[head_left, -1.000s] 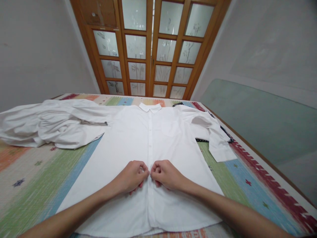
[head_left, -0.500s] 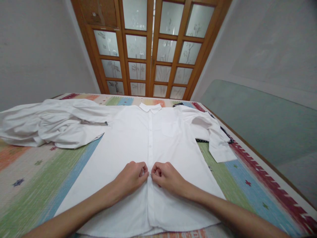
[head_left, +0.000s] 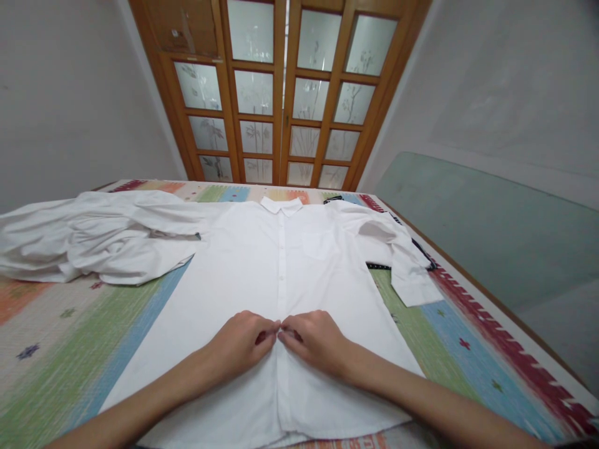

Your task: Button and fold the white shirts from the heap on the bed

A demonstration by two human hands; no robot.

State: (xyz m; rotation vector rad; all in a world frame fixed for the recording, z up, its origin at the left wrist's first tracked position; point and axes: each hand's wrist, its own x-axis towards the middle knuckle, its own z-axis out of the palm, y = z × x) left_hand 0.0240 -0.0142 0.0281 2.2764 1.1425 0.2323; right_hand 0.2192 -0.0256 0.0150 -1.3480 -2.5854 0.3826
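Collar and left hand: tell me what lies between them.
In the head view, only the shirt's white front lies between the collar and the left hand.

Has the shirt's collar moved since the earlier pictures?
No. The collar sits in the same place against the wooden doors; both appear slightly farther left because the whole view shifted.

White collared shirt, front up, spread fairly flat on the striped cover. Collar lay toward the cover's far edge, hem on its near side. Button placket ran down the middle, upper part closed. Chest pocket faint. One sleeve lay bent, creased, near the cover's right edge; other sleeve's end, couldn't tell.
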